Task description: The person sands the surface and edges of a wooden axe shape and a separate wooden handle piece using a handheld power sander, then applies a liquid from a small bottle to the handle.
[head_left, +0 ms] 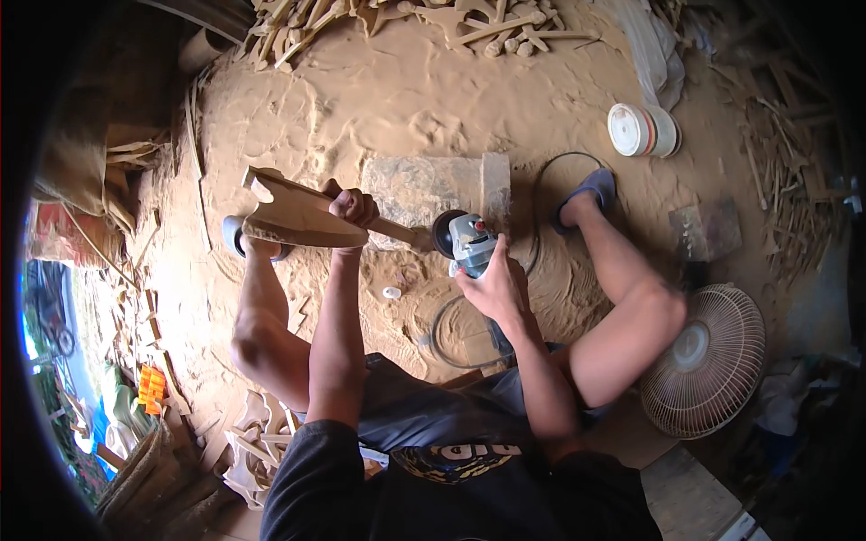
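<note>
My left hand (354,206) is closed around a pale wooden piece (302,221) with a broad, cut-out body and a narrow neck. Its wide end points left, while the neck runs right over the near edge of a worn, dusty block (424,185). In my right hand (494,284) is a grey angle grinder (471,242) with a dark round disc (443,233) facing left. The disc sits right at the tip of the neck; whether they touch I cannot tell.
Sawdust covers the ground (361,99). A pile of cut wooden pieces (433,22) lies at the far side. A white bucket (642,132) rests far right, a round fan (706,361) near right. The power cord (536,194) loops near my right foot. A small white object (391,293) lies between my feet.
</note>
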Demonstrator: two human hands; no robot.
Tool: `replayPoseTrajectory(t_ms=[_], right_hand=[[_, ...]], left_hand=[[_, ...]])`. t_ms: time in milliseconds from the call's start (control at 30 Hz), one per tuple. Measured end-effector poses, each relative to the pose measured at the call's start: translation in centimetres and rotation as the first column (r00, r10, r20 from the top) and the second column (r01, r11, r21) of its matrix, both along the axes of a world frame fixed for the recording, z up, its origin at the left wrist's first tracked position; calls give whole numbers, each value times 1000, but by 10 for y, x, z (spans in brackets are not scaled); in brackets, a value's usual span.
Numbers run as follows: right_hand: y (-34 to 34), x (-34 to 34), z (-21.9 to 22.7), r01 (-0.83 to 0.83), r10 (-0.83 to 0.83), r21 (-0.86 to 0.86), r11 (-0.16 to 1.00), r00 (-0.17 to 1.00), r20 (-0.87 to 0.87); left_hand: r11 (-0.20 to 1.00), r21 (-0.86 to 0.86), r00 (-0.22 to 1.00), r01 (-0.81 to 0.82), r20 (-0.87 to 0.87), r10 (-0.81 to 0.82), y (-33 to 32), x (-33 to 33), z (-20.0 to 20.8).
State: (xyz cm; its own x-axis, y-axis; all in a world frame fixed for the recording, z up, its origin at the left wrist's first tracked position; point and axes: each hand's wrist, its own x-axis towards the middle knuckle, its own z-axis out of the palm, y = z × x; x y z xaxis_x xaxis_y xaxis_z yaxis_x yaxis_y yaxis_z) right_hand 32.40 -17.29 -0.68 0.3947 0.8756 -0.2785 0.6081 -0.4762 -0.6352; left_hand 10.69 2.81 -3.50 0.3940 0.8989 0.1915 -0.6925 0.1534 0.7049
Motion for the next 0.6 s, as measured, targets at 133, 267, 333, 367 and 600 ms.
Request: replayPoseTrajectory(t_ms=[133,267,333,367,600], right_hand=[[4,-2,4,-22,22,-10,1000,1000,-21],[4,-4,3,-78,79,-57,995,997,2],[4,-7,5,-87,87,-67,994,996,4],[4,-8,6,-97,98,-75,992,995,7],[1,-8,-6,-69,71,-38,997,996,49]], left_hand=[[999,-26,1000,-26,-2,26,1,-5,1],[998,6,998,-56,-27,56,-1,1,3],[998,28,997,-55,-48,56,-1,2,3],[998,42,998,-41,-38,42,0,2,3],[998,59,999,19,-43,-16,1,10,1]])
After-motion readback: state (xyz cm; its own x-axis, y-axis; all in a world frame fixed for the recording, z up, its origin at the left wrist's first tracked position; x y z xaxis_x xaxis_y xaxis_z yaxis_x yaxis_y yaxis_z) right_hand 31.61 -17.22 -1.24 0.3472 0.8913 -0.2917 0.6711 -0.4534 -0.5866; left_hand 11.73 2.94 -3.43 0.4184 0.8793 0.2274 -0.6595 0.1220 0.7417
